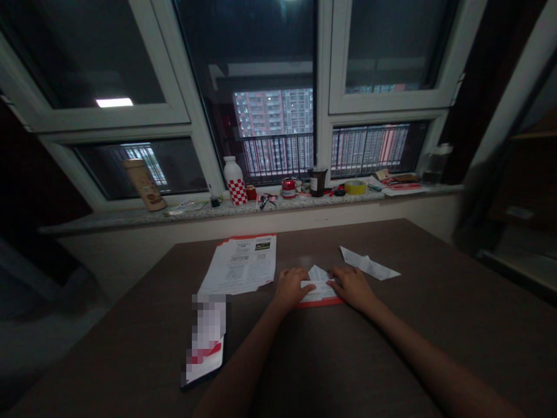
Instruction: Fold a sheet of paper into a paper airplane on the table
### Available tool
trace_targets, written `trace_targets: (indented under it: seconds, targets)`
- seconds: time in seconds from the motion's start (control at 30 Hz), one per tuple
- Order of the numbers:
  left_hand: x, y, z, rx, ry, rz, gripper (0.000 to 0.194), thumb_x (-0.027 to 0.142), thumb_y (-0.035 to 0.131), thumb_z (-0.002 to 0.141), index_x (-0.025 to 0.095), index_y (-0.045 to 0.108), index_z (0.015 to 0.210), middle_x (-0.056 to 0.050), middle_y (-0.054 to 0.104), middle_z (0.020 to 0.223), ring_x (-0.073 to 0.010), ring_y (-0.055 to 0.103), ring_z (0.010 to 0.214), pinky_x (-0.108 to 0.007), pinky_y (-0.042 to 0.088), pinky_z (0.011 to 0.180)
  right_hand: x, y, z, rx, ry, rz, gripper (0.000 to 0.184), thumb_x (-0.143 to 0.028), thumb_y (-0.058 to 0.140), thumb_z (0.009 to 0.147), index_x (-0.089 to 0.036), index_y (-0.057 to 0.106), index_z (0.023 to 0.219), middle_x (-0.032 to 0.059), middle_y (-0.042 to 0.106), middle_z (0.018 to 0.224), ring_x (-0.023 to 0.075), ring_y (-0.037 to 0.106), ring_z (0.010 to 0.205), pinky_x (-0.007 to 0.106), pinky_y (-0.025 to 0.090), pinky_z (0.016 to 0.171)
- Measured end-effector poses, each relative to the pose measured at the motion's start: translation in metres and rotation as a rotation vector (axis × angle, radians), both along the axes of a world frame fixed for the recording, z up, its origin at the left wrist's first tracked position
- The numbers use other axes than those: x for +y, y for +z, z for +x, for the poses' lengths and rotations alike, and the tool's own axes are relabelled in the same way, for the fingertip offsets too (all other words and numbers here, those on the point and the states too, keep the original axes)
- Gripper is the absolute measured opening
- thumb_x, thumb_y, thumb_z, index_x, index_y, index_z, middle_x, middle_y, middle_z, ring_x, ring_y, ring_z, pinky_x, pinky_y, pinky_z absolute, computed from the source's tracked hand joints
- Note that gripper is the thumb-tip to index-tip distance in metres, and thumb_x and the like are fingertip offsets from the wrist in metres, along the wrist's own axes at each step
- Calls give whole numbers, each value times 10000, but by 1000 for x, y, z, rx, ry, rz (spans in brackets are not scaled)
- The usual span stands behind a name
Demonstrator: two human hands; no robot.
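1. Centrally on the brown surface (331, 360), a folded paper (319, 292) lies with a red strip along its near side and a pointed, printed flap standing out on its far side.
2. The left hand (296, 285) is open, palm down, its fingers slightly bent on the left end of the folded paper and its thumb pointing inward.
3. The right hand (353, 284) is likewise open and palm down at the right end, thumb on the paper; neither hand is closed around it.
4. Beyond the right hand, toward the far right corner of the surface, lies a white paper piece (369, 266) with pointed ends.
5. Printed sheets (241, 264) with a red border lie by the far edge, toward the far left corner, just beside the left hand.
6. Nearer than these sheets is a dark-edged device (206, 345), its screen partly pixelated.
7. Past the far edge, a windowsill (195, 217) carries a checkered bottle (235, 181), a tan flask (144, 184) and yellow tape (355, 187).
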State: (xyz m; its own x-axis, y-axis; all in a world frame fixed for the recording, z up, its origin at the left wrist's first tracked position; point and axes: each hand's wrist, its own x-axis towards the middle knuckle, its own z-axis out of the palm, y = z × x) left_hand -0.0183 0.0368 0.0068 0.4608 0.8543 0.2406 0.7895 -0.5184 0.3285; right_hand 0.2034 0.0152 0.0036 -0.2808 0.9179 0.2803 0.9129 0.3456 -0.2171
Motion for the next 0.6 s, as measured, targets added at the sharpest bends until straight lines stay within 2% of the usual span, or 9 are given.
trace_targets:
  seconds: [0.37, 0.6]
  targets:
    - [-5, 2, 0, 41, -9, 38, 234, 407, 593, 885, 362, 650, 1107, 6, 642, 1142, -241, 505, 1133, -507, 270, 1057, -1, -4, 0, -84, -3, 86, 227, -401, 481, 935, -231, 592, 1036, 83, 627, 1034, 270, 554, 1015, 407, 347, 878]
    - [-5, -4, -1, 15, -53, -19, 217, 367, 501, 945, 381, 653, 1100, 41, 589, 1313, -213, 450, 1260, -618, 85, 1123, -2, -7, 1, -51, 28, 166, 226, -398, 486, 941, -231, 627, 995, 73, 596, 1028, 251, 528, 1018, 421, 350, 920]
